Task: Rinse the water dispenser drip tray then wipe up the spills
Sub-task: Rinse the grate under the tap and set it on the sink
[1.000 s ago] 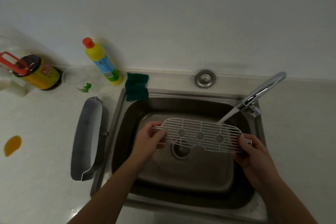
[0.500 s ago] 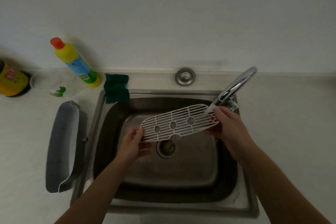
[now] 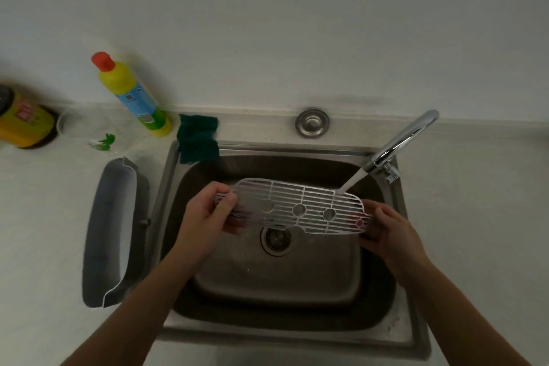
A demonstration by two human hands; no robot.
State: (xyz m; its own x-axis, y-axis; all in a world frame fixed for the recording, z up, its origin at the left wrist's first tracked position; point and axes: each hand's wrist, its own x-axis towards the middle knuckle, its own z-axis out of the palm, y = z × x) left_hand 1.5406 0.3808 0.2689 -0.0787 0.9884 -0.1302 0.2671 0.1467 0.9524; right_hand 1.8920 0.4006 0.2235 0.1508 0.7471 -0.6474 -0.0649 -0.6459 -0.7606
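While water is streaming from the faucet (image 3: 407, 140), I am gripping the white drip tray grate (image 3: 297, 208) over the sink (image 3: 395, 333), my left hand (image 3: 205, 217) pinching its left end, my right hand (image 3: 389, 235) clasping its right end. Beside the sink, the grey tray basin (image 3: 110, 232) is resting on the counter (image 3: 44, 232).
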